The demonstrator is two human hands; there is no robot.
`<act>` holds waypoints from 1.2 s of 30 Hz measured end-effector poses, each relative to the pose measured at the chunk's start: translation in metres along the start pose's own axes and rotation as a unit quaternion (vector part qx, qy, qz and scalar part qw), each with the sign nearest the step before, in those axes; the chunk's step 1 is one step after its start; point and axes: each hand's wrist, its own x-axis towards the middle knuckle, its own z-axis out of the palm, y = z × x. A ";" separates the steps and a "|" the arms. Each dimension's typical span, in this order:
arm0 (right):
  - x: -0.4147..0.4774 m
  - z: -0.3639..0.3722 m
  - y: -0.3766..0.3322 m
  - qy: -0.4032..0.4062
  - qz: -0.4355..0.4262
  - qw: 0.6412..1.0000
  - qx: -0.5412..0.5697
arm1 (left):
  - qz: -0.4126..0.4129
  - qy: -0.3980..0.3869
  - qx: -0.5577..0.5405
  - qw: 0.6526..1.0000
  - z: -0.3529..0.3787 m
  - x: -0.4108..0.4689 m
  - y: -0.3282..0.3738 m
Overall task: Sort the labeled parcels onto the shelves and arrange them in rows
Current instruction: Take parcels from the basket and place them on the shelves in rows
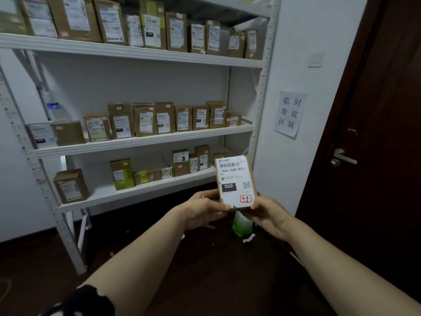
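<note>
My left forearm [141, 258] and right forearm [337, 265] run up from the bottom edge to the parcel [235, 181]. I hold it upright in the air before the rack's right post [262, 99], not yet on any shelf. My left hand [205, 208] grips its lower left edge. My right hand [268, 215] pinches the lower right corner, thumb on the front beside the red-ringed sticker [246, 198] (the fingers behind the box are hidden). I hold it low and by the edges so the label faces me uncovered. The sticker reads 3-3 over what looks like a 2, probably a shelf-and-row code. Boxes stand label-out on the top shelf [136, 52], middle shelf [145, 141] and bottom shelf [145, 192], which has gaps.
</note>
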 end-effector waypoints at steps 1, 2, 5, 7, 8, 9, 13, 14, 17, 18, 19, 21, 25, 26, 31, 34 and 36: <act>0.000 0.002 0.002 -0.002 0.002 1.000 0.001 | -0.001 0.001 0.000 1.000 -0.002 -0.001 -0.002; 0.001 0.004 0.004 -0.001 0.003 1.000 0.000 | -0.001 0.002 0.002 1.000 -0.004 -0.003 -0.003; 0.003 0.008 0.010 -0.006 0.010 1.000 0.000 | 0.001 0.012 0.002 1.000 -0.008 -0.006 -0.007; 0.003 0.010 0.013 -0.010 0.013 1.000 -0.007 | 0.001 0.019 0.002 1.000 -0.011 -0.007 -0.009; 0.003 0.011 0.013 -0.012 0.016 1.000 -0.010 | 0.000 0.021 0.003 1.000 -0.012 -0.007 -0.010; 0.003 0.011 0.014 -0.015 0.019 1.000 -0.012 | 0.000 0.023 0.003 1.000 -0.013 -0.008 -0.011; 0.004 0.012 0.019 -0.020 0.024 0.999 -0.021 | -0.003 0.037 0.008 0.999 -0.018 -0.008 -0.015; 0.005 0.013 0.020 -0.019 0.026 0.999 -0.021 | -0.004 0.040 0.011 0.999 -0.020 -0.007 -0.017; 0.004 0.014 0.022 -0.020 0.030 0.999 -0.010 | -0.011 0.046 0.006 0.999 -0.024 -0.005 -0.021; 0.004 0.014 0.022 -0.020 0.033 0.999 -0.009 | -0.012 0.045 0.002 0.999 -0.025 -0.005 -0.022; 0.003 0.014 0.022 -0.021 0.037 0.999 -0.011 | -0.013 0.043 -0.002 0.999 -0.025 -0.005 -0.023; 0.004 0.014 0.025 -0.020 0.047 0.999 -0.011 | -0.020 0.036 -0.006 0.999 -0.026 -0.005 -0.025; 0.009 0.011 0.033 -0.005 0.071 0.997 -0.014 | -0.043 0.054 0.006 0.998 -0.026 -0.005 -0.030; 0.010 0.009 0.035 0.000 0.076 0.997 -0.016 | -0.048 0.059 0.008 0.997 -0.027 -0.005 -0.031; 0.013 0.005 0.039 -0.017 0.111 0.991 -0.070 | -0.056 0.077 0.017 0.995 -0.034 -0.008 -0.036; 0.014 0.009 0.042 -0.017 0.117 0.987 -0.104 | -0.059 0.087 0.011 0.994 -0.036 -0.009 -0.039; 0.016 0.012 0.044 -0.009 0.115 0.986 -0.118 | -0.065 0.088 0.007 0.994 -0.036 -0.010 -0.040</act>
